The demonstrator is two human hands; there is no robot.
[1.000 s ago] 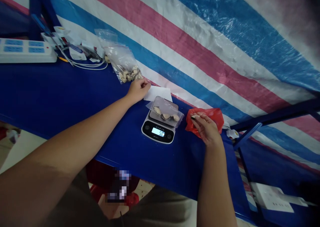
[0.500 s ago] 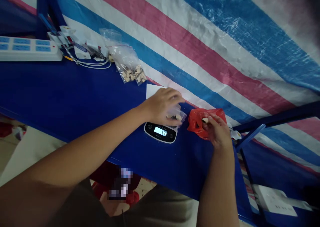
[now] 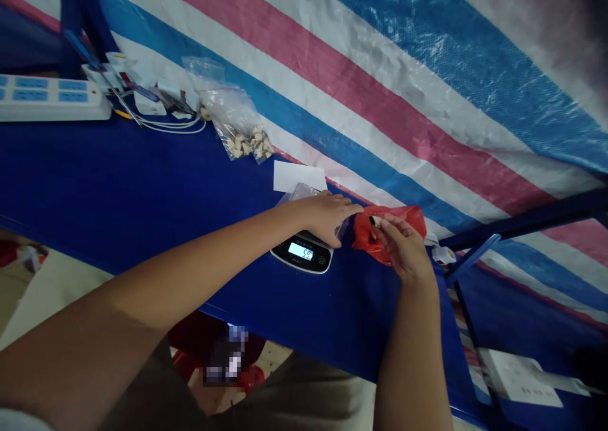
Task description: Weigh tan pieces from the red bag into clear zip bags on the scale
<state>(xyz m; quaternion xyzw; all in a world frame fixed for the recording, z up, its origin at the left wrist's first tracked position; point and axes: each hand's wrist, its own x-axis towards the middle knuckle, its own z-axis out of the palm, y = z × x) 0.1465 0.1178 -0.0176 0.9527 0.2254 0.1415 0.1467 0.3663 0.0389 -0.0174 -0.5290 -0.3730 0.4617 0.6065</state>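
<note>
A digital kitchen scale (image 3: 301,252) sits on the blue table, its lit display reading about 59. My left hand (image 3: 330,218) is over the scale's platform, fingers stretched out and thumb apart. Beneath and beside that hand a clear plastic bag (image 3: 342,228) shows partly; its contents are mostly hidden. My right hand (image 3: 406,244) pinches a small cream piece with a dark side (image 3: 375,221) between thumb and fingertips. The piece is above a crumpled red plastic bag (image 3: 413,219), just right of my left fingertips.
Clear zip bags with cream pieces (image 3: 244,141) lie at the back, near a white card (image 3: 297,176). Cables and a white power strip (image 3: 52,99) occupy the left. Striped sheeting (image 3: 304,70) rises behind the table (image 3: 142,184). A blue metal frame bar (image 3: 475,257) stands at the right.
My left hand has moved right and lowered over the scale, uncovering more of the white card. My right hand has brought the small piece up and left from the red bag's middle.
</note>
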